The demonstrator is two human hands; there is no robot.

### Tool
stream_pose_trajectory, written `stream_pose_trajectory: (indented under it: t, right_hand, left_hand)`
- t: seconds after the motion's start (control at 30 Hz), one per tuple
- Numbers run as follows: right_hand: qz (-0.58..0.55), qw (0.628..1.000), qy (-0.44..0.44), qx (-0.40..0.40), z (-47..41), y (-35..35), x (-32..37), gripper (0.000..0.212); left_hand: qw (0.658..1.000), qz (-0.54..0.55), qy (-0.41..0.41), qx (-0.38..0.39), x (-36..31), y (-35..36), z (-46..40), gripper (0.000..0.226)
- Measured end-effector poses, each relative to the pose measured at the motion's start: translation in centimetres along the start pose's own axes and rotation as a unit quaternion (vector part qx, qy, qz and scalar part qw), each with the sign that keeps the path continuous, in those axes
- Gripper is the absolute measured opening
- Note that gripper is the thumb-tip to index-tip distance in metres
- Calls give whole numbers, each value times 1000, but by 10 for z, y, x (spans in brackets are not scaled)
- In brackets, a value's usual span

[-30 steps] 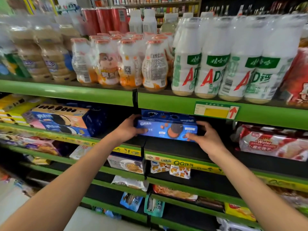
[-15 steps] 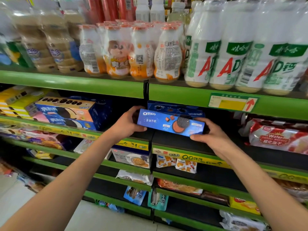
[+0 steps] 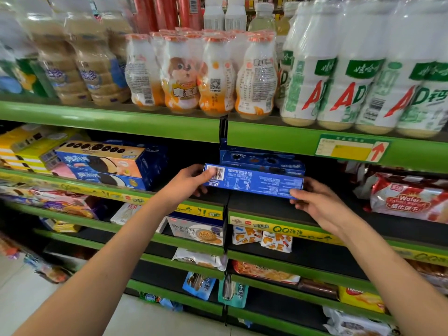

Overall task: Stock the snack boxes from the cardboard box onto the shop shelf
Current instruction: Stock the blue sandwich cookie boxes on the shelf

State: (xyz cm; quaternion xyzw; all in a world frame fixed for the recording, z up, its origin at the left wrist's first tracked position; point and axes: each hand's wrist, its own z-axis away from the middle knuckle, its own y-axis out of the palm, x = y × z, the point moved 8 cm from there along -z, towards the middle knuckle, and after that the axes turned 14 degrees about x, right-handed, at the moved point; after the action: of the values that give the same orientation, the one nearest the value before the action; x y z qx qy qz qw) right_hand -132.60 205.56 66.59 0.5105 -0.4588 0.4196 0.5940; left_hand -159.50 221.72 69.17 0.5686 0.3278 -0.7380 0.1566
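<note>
Where the green shop shelf [image 3: 278,138] spans the view in tiers, white milk-drink bottles [image 3: 344,76] crowd its top level, and a red wafer pack [image 3: 407,202] lies to the right on the level beneath. Stacked blue snack boxes [image 3: 260,159] sit at the back of that same level. In front of them you hold one blue snack box [image 3: 254,181] just above the dark shelf board, barcode side toward you. Your left hand [image 3: 188,181] curls its grip around the box's left end; your right hand [image 3: 315,202] pinches its lower right corner.
</note>
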Motion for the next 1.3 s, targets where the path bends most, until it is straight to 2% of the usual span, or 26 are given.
stream_pose_trajectory:
  t: [0.07, 0.23, 0.33, 0.43, 0.57, 0.73, 0.9, 0.97, 1.0, 1.07, 1.1, 1.17, 1.23, 1.27, 1.3]
  right_hand:
    - [0, 1000, 8, -1, -1, 1, -1, 39]
    - [-18, 999, 17, -32, -1, -2, -2, 39]
    - [11, 997, 47, -60, 0, -3, -3, 28]
    - [78, 988, 99, -87, 1, -5, -7, 43]
    - [88, 980, 146, -106, 3, -6, -9, 58]
    - [98, 984, 148, -23, 3, 8, -4, 78]
    - [178, 977, 114, 41, 4, 17, 0, 56]
    - [168, 979, 106, 40, 5, 18, 1, 61]
    - [161, 981, 104, 36, 6, 18, 2, 68]
    - [153, 983, 100, 21, 8, 20, 7, 75]
    - [151, 984, 95, 15, 8, 22, 11, 75]
    - [151, 985, 82, 20, 8, 33, 17, 72]
    - [185, 976, 89, 74, 10, 55, 22, 66]
    - [227, 957, 117, 138, 14, 72, 20, 63]
    - [277, 922, 159, 217, 22, 89, 13, 60]
  left_hand:
    - [1000, -14, -25, -9, 5, -2, -1, 89]
    - [999, -10, -41, -13, 6, 0, -3, 76]
    - [999, 14, -49, 8, 3, 4, -2, 72]
    - [998, 17, -21, 63, -1, 16, -3, 57]
    - [999, 31, 1, 30, -1, 11, -4, 38]
    - [999, 45, 14, 5, 1, 5, -5, 30]
    - [996, 75, 39, -11, 1, 4, -4, 29]
    - [988, 141, 62, -32, -4, 5, -4, 20]
    - [972, 216, 75, -49, -6, 6, -4, 25]
    - [913, 394, 89, -59, -7, 12, -5, 24]
    - [887, 449, 89, -56, -9, 19, -6, 20]
    - [872, 484, 70, -32, -14, 42, -10, 30]
    - [881, 471, 42, 20, -21, 70, -12, 37]
    - [889, 455, 24, 49, -24, 82, -12, 40]
    - [899, 433, 6, 73, -26, 90, -11, 42]
